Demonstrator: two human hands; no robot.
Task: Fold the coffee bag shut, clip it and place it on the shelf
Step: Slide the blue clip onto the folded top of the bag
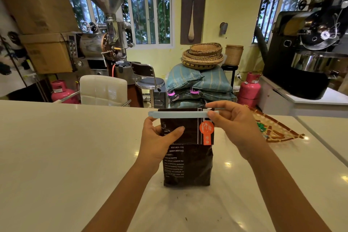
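Head cam: one coffee bag [188,164] stands upright on the counter [66,156], top folded over. One pale blue clip [178,114] lies crosswise along that fold, long axis left to right. Right hand [233,124] pinches the clip's right end, left hand [160,137] grips the bag's left edge below the clip's other end. Looks like the snap-shut happens on the right.

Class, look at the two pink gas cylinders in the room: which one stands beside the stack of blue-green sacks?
The pink gas cylinder on the right, just right of the sacks; the other cylinder stands far left, past the white chair.
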